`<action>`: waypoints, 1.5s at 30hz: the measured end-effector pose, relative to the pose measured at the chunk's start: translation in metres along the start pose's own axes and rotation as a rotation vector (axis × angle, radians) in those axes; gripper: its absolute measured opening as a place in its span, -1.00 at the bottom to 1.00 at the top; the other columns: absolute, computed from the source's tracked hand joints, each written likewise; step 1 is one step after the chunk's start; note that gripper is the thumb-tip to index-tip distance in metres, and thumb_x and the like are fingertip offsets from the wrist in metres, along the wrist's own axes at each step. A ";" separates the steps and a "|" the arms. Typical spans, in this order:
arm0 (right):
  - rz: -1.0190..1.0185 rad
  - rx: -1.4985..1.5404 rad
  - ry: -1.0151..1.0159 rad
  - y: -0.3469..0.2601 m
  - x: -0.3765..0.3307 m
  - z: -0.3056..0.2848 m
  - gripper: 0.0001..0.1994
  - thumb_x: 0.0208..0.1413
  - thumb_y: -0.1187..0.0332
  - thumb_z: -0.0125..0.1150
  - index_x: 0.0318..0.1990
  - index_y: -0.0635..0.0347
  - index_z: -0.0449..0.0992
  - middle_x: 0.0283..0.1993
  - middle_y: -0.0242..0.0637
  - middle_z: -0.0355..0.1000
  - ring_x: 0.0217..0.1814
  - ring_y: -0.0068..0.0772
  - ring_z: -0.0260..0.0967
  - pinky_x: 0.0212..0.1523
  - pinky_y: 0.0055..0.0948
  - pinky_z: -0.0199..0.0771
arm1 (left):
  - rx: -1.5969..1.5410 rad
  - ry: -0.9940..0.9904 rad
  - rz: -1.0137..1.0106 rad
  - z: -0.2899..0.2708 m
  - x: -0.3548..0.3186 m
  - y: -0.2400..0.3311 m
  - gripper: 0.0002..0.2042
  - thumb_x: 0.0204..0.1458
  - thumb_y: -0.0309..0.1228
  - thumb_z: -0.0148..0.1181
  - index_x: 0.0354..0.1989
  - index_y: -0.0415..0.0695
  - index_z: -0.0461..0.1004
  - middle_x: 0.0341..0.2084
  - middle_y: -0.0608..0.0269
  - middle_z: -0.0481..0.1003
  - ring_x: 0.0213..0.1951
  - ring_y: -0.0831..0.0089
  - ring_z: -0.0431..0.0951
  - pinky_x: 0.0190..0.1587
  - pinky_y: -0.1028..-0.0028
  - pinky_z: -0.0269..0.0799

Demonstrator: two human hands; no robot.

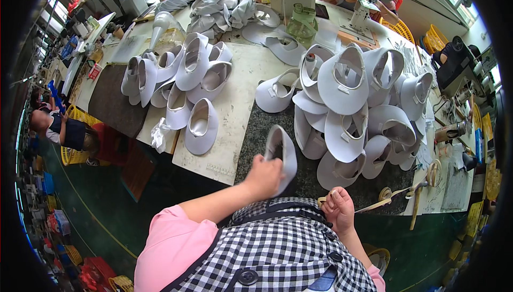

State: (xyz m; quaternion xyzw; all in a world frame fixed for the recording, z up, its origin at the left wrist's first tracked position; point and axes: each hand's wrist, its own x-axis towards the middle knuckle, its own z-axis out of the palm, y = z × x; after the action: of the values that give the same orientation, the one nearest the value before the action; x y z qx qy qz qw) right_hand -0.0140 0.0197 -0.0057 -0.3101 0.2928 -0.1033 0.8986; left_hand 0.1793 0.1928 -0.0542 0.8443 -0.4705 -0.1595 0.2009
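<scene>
A grey shoe upper (pixel 282 150) is gripped by the left hand (pixel 264 177); tan tape (pixel 374 205) is pinched in the right hand's (pixel 337 206) fingers (pixel 327 200).

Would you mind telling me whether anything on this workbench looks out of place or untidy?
Mostly orderly. The left hand holds one grey shoe upper, the right hand pinches tan tape. The one oddity is a crumpled white scrap hanging over the table edge beside the left group of uppers.

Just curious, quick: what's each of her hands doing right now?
Left hand: closed on a grey shoe upper.
Right hand: closed, pinching a tan strip.
</scene>
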 end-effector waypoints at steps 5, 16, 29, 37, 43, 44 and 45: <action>0.018 -0.116 0.021 0.009 0.003 -0.002 -0.89 0.23 0.35 0.16 -0.23 0.16 0.39 -0.57 -0.45 0.22 -0.58 -0.61 0.11 -0.51 -0.58 0.16 | -0.026 -0.057 -0.046 0.024 -0.003 0.011 -0.77 0.03 -0.28 0.21 -0.28 -0.16 0.40 -0.31 0.11 0.47 -0.14 0.20 0.49 0.21 -0.02 0.02; 0.041 -0.111 0.069 0.019 0.008 -0.013 -0.90 0.20 0.38 0.19 -0.27 0.17 0.41 -0.55 -0.43 0.26 -0.57 -0.59 0.15 -0.51 -0.59 0.17 | -0.039 0.177 0.415 0.003 -0.027 -0.018 -0.83 -0.07 -0.31 0.30 -0.44 -0.09 0.46 -0.59 0.28 0.40 -0.47 0.26 0.49 -0.26 0.32 0.43; -0.008 -0.458 0.061 0.022 -0.001 -0.017 -0.79 0.23 0.42 0.16 -0.03 0.28 0.45 -0.37 -0.36 0.48 -0.38 -0.60 0.39 -0.33 -0.63 0.40 | -0.161 0.411 0.217 0.088 0.015 -0.005 -0.38 -0.22 -0.26 0.45 0.03 -0.18 0.31 0.05 0.01 0.23 0.12 0.01 0.28 0.18 0.18 0.24; 0.022 -0.815 0.053 0.017 0.024 -0.018 -0.88 0.17 0.48 0.19 -0.17 0.34 0.49 -0.32 -0.29 0.54 -0.32 -0.60 0.47 -0.25 -0.60 0.47 | -0.113 0.385 0.527 0.054 -0.049 -0.033 -0.40 -0.20 -0.39 0.43 0.10 -0.10 0.36 0.09 0.12 0.24 0.22 0.10 0.26 0.19 0.22 0.28; 0.025 -1.129 -0.097 0.034 0.056 -0.003 -0.87 0.13 0.42 0.23 -0.22 0.28 0.54 -0.34 -0.25 0.56 -0.34 -0.48 0.50 -0.29 -0.51 0.48 | 0.018 0.125 0.461 0.066 -0.065 -0.036 -0.59 -0.02 -0.40 0.26 0.08 -0.04 0.44 0.10 0.22 0.31 0.24 0.26 0.27 0.22 0.28 0.25; -0.005 -1.267 -0.131 0.037 0.062 0.001 -0.86 0.12 0.39 0.25 -0.22 0.26 0.55 -0.34 -0.23 0.56 -0.34 -0.42 0.51 -0.28 -0.47 0.48 | 0.015 0.124 0.457 0.068 -0.063 -0.035 -0.59 -0.02 -0.40 0.26 0.08 -0.04 0.44 0.10 0.22 0.31 0.24 0.26 0.27 0.22 0.28 0.25; -0.070 -1.327 -0.146 0.040 0.065 0.005 -0.84 0.10 0.33 0.25 -0.24 0.21 0.55 -0.32 -0.16 0.55 -0.30 -0.22 0.53 -0.24 -0.33 0.49 | 0.006 0.151 0.451 0.071 -0.062 -0.035 -0.62 0.02 -0.38 0.21 0.06 -0.07 0.44 0.10 0.20 0.32 0.24 0.27 0.27 0.23 0.27 0.24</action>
State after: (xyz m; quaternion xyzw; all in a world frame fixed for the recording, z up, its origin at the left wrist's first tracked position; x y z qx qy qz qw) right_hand 0.0421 0.0300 -0.0574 -0.8126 0.2223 0.0910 0.5311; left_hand 0.1414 0.2490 -0.1278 0.7280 -0.6313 -0.0456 0.2634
